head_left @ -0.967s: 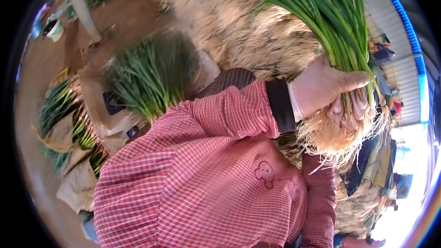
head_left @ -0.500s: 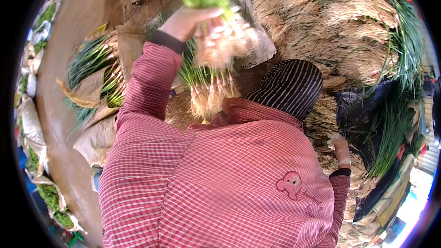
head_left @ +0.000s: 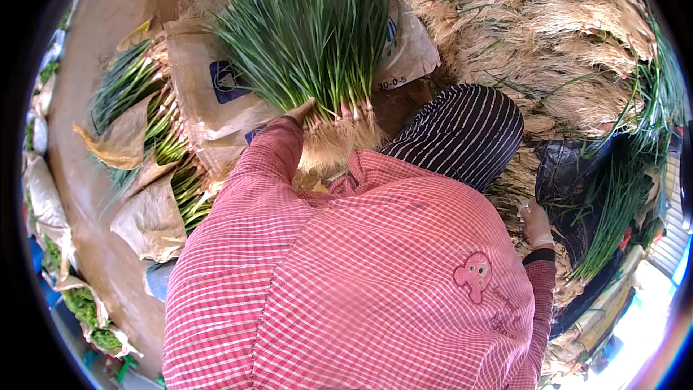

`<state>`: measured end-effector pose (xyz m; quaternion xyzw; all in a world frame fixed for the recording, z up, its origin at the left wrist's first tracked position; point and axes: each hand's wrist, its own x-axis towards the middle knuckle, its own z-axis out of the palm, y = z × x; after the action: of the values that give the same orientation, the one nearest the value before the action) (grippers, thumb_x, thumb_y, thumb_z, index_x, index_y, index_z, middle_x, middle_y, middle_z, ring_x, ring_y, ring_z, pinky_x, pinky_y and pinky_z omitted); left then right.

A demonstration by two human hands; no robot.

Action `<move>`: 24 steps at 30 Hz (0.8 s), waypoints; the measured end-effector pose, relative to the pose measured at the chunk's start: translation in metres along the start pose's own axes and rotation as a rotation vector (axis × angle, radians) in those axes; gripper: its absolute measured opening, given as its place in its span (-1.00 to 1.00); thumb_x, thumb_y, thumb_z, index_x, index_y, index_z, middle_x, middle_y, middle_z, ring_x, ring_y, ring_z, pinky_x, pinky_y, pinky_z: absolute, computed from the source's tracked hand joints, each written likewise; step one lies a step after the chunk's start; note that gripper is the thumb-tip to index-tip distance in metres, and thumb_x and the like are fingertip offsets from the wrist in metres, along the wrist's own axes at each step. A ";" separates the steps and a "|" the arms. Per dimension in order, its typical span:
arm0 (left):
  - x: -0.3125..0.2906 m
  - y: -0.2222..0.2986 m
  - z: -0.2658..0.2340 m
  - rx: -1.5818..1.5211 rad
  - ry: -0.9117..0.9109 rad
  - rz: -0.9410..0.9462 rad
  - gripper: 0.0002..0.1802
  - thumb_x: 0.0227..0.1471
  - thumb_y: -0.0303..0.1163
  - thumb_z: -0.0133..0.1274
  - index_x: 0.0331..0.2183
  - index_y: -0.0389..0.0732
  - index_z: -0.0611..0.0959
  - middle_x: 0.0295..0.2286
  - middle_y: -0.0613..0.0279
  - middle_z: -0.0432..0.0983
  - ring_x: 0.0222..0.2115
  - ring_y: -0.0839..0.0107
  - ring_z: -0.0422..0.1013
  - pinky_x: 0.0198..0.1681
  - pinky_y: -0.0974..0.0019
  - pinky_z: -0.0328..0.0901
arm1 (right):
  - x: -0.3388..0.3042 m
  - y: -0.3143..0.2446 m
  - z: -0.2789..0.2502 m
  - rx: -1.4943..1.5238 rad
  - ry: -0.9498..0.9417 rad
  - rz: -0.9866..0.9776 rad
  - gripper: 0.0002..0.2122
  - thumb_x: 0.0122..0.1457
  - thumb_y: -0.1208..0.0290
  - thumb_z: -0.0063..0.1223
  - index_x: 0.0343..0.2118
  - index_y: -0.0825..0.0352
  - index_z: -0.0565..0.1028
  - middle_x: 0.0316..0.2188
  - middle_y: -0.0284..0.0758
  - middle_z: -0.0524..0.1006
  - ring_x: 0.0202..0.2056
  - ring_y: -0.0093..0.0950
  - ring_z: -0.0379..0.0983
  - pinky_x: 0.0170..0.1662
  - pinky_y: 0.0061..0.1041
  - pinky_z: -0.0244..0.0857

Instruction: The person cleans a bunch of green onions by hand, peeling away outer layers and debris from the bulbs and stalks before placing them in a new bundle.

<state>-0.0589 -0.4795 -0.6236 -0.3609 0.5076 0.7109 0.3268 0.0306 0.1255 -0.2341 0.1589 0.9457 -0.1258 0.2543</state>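
Note:
My left hand (head_left: 301, 110) is low on a thick bunch of spring onions (head_left: 310, 43), closed at its left side just above the pale roots; leaves hide most of its fingers. The bunch lies on a flattened woven sack (head_left: 198, 72), its green tops pointing away from me. Far off to the right, my right hand (head_left: 535, 225) is down beside the heap of roots. Its fingers look curled, with something white at the tips; what they hold, if anything, I cannot make out. A pale band circles that wrist.
A big heap of spring onions, roots outward (head_left: 520, 36), fills the upper right. Black plastic sheeting (head_left: 559, 170) and loose green leaves (head_left: 606, 209) lie right. My striped knee (head_left: 462, 137) is between my hands. More wrapped bunches (head_left: 130, 79) lie left, beside a brown floor (head_left: 94, 166).
My left hand has come down and nearer with the raised bunch, which now lies among the onions on the sack. The right hand has hardly moved.

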 end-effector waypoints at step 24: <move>-0.052 0.184 0.013 1.549 0.666 0.435 -0.54 0.10 -0.23 0.03 0.01 -0.23 0.48 -0.06 0.01 0.48 -0.09 0.12 0.43 0.01 0.18 0.29 | -0.143 0.142 0.072 0.241 0.584 0.135 -0.73 0.25 0.19 -0.07 -0.24 0.31 0.51 -0.43 -0.16 0.58 -0.43 -0.24 0.51 -0.34 -0.27 0.39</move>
<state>-0.1871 -0.5219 -0.4876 -0.1212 0.9752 0.0693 0.1718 0.2316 0.1989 -0.2419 0.2796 0.9443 -0.1686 -0.0404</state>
